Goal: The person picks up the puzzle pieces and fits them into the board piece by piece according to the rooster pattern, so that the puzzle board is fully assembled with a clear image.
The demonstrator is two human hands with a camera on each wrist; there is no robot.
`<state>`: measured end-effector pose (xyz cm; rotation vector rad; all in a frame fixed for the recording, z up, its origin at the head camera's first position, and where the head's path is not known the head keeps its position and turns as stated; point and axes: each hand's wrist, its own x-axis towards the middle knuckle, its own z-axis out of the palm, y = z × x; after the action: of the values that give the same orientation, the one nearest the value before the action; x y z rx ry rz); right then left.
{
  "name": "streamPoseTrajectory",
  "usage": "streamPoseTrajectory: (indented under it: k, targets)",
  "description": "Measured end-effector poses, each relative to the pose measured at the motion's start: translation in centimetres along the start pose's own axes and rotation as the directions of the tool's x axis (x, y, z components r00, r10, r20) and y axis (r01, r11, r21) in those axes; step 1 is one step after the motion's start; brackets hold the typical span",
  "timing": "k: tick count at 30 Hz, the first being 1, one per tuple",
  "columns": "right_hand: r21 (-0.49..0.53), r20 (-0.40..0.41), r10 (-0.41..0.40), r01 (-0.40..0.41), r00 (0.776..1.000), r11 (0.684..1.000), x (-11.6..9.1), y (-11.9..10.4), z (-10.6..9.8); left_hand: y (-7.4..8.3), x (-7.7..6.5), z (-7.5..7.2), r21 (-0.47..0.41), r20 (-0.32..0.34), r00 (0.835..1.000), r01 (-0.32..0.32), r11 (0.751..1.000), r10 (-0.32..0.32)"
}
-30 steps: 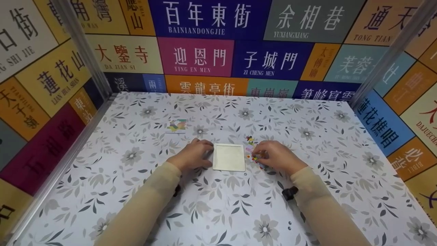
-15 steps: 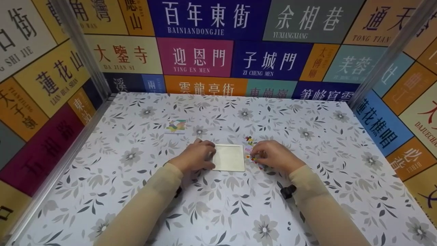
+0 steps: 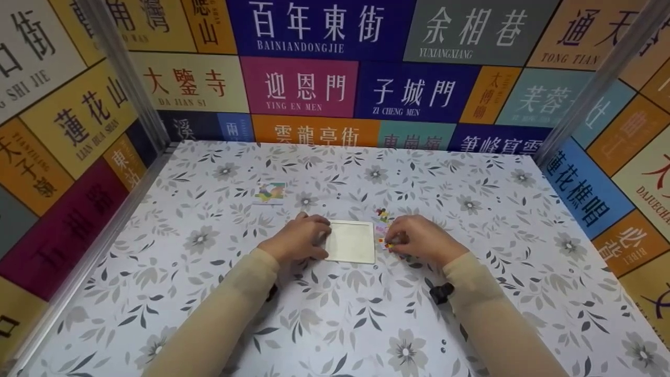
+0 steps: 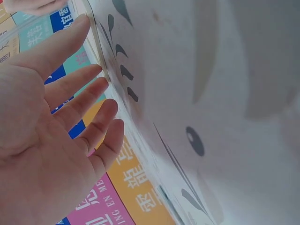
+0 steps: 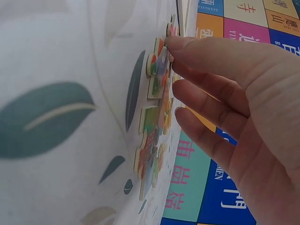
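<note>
A person in sleeves (image 3: 209, 314) of a sheer beige fabric works at a table (image 3: 335, 324) covered in a grey-and-white pattern of leaves and flowers. Near the middle lies a shallow, cream-coloured square tray (image 3: 350, 242), flat, with a low raised rim. The left hand (image 3: 299, 238) rests at the tray's left edge, its fingers relaxed and spread, fingertips against the rim, not gripping. Just beyond the tray's right edge, small, brightly printed puzzle pieces (image 5: 147, 150) lie crowded together on the table. The right hand (image 3: 421, 238) reaches over them, thumb and fingertips bent down at one piece; whether it is actually pinched, I cannot tell. The pieces show pale, wood-like edges, so they are probably light and stiff, with narrow tabs that could chip if bent; thumb and forefinger on opposite edges seem the surest hold. The tray looks thin, rigid and light enough to slide, best steadied by its rim. Farther back, to the left, a small colourful picture card (image 3: 270, 193) lies flat. Behind everything stands a wall (image 3: 301, 86) of multicoloured panels with Chinese lettering.
</note>
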<state>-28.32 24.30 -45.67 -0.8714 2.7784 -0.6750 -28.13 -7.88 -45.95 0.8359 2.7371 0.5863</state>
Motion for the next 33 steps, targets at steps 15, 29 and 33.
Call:
streamPoseTrajectory:
  k: [15, 29, 33]
  targets:
    - [-0.024, 0.002, 0.031, -0.031, 1.000, 0.999, 0.15, 0.24, 0.20, -0.37, -0.02, -0.07, -0.057, 0.021, 1.000, 0.020, 0.998, -0.019]
    - [-0.092, -0.099, 0.023, -0.033, 0.995, 0.995, -0.04, -0.07, 0.51, -0.49, 0.00, -0.26, -0.050, 0.023, 1.000, 0.002, 0.999, 0.000]
    - [-0.105, -0.137, -0.020, 0.006, 0.990, 0.994, 0.17, -0.24, 0.60, -0.52, -0.15, -0.34, -0.041, 0.013, 1.000, -0.021, 0.999, 0.021]
